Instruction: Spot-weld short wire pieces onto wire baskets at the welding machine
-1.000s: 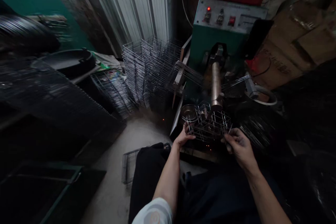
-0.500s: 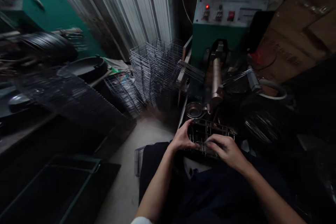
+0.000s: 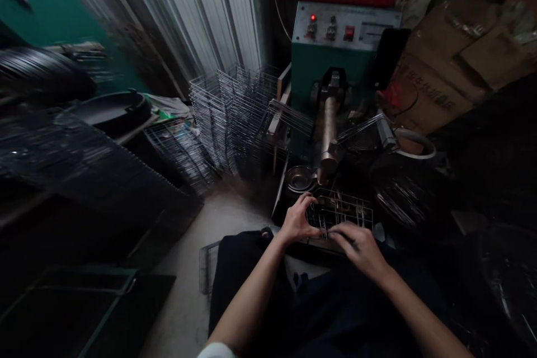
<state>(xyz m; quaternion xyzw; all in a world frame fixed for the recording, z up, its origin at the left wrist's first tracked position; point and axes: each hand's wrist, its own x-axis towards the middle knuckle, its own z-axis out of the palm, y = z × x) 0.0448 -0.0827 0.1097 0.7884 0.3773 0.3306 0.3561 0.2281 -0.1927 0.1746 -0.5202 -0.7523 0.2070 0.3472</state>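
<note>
A small wire basket (image 3: 351, 216) sits over my lap, in front of the green machine. My left hand (image 3: 297, 220) is closed around its left side, thumb along the near edge and fingers at the far corner. At the near edge, my right hand (image 3: 362, 246) has thumb and fingers pinched together. Whatever lies between those fingertips is too small and dark to name. Just beyond the basket, the machine's copper-coloured arm (image 3: 329, 131) points down towards me. A round metal dish (image 3: 300, 178) stands to the left of that arm's tip.
Tall stacks of wire baskets (image 3: 229, 123) stand left of the machine. Its control panel (image 3: 346, 28) shows a lit red lamp. Cardboard boxes (image 3: 440, 84) lean at the right. A dark mesh sheet (image 3: 104, 151) is on the left, and another wire piece (image 3: 208, 268) rests on the floor.
The camera view has turned slightly to the right. My left hand still grips the wire basket, and my right hand stays pinched at its near edge. The basket looks slightly more tilted.
</note>
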